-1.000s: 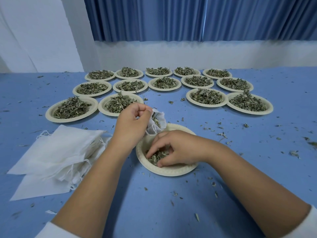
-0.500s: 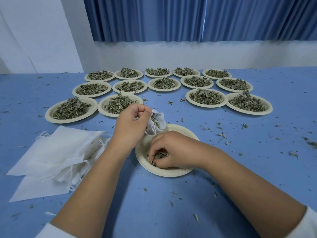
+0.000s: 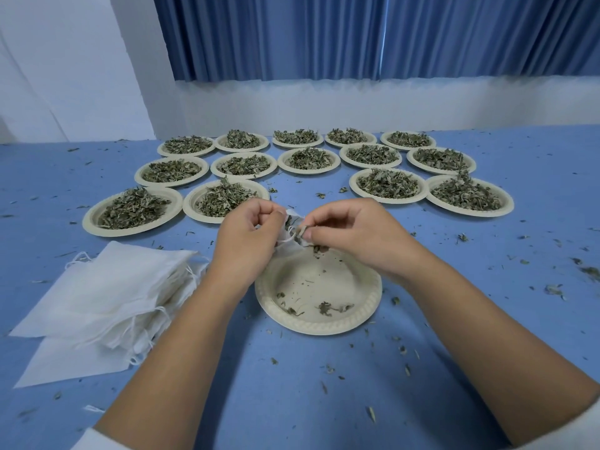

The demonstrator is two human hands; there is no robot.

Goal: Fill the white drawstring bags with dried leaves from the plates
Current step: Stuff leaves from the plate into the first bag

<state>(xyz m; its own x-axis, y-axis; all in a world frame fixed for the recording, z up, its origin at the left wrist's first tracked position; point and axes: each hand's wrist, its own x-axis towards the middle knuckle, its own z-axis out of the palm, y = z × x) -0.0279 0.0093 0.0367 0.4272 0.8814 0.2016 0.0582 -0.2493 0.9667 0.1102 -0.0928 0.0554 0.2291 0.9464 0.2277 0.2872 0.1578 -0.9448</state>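
Note:
My left hand (image 3: 246,235) grips the rim of a small white drawstring bag (image 3: 287,240), held above the far edge of the near plate (image 3: 367,306). My right hand (image 3: 347,232) pinches a tuft of dried leaves (image 3: 300,230) at the bag's mouth. Most of the bag is hidden between the two hands. The near plate holds only a few leaf scraps. A pile of flat white drawstring bags (image 3: 107,293) lies to the left of my left forearm.
Several cream plates heaped with dried leaves (image 3: 388,183) stand in rows across the far half of the blue table (image 3: 503,319). Leaf crumbs are scattered over the table, mostly to the right. A white wall and blue curtain stand behind.
My right hand has lifted off the near plate with a pinch of leaves and come up to the bag's mouth. My left hand has kept the bag in about the same place.

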